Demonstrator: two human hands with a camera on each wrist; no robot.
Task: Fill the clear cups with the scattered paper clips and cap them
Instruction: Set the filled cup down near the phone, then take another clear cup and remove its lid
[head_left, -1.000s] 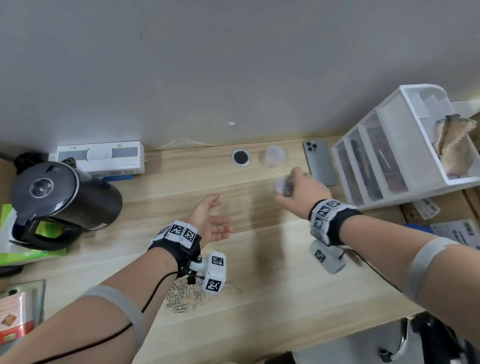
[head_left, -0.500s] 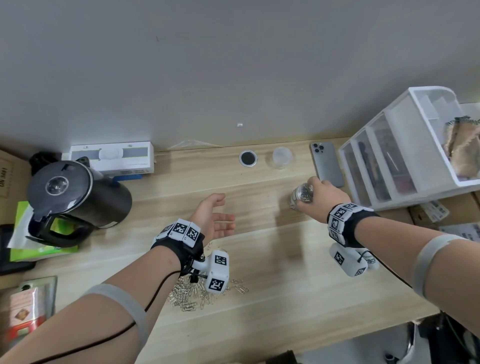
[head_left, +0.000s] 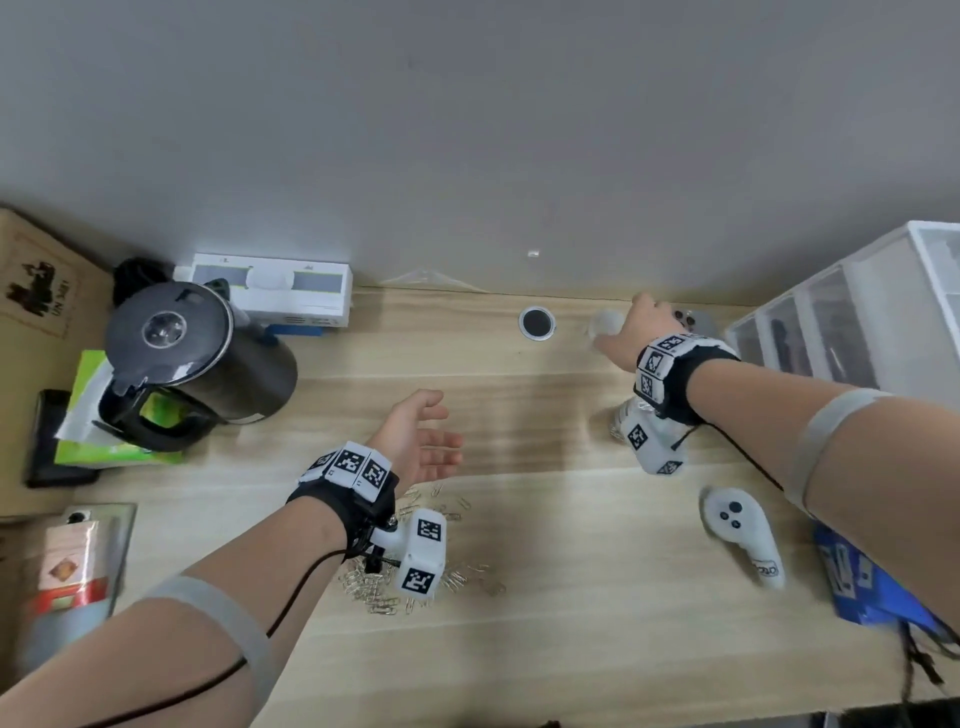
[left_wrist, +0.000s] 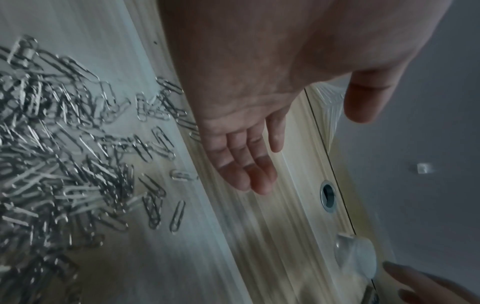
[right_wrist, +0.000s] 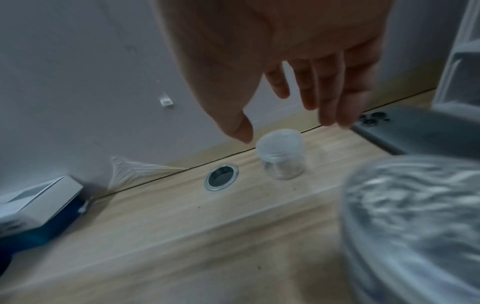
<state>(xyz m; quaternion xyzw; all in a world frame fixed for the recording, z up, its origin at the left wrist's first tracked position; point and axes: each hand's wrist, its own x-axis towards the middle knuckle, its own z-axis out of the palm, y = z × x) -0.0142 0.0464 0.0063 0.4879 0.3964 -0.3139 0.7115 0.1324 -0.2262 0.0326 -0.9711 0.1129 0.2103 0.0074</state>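
Note:
A heap of silver paper clips (head_left: 379, 587) (left_wrist: 64, 144) lies on the wooden table under my left wrist. My left hand (head_left: 447, 428) (left_wrist: 306, 148) hovers just beyond the heap, fingers straight, holding nothing. A clear cup full of clips (head_left: 619, 422) (right_wrist: 415, 226) stands on the table below my right wrist, partly hidden by the wrist camera. A second small clear cup (head_left: 602, 323) (right_wrist: 283, 158) (left_wrist: 355, 257) with a pale top stands near the wall; its contents are blurred. My right hand (head_left: 618, 322) (right_wrist: 288, 125) is spread just above it, not gripping it.
A round cable hole (head_left: 537, 322) is left of the small cup, a grey phone (head_left: 698, 319) right of it. White drawers (head_left: 841, 322) stand far right, a black kettle (head_left: 192, 358) and white box (head_left: 270, 286) left. A white controller (head_left: 740, 535) lies front right.
My right hand has let go of the clip-filled cup, which now stands on the table, and has moved back to the small cup by the wall. The left hand has stayed put.

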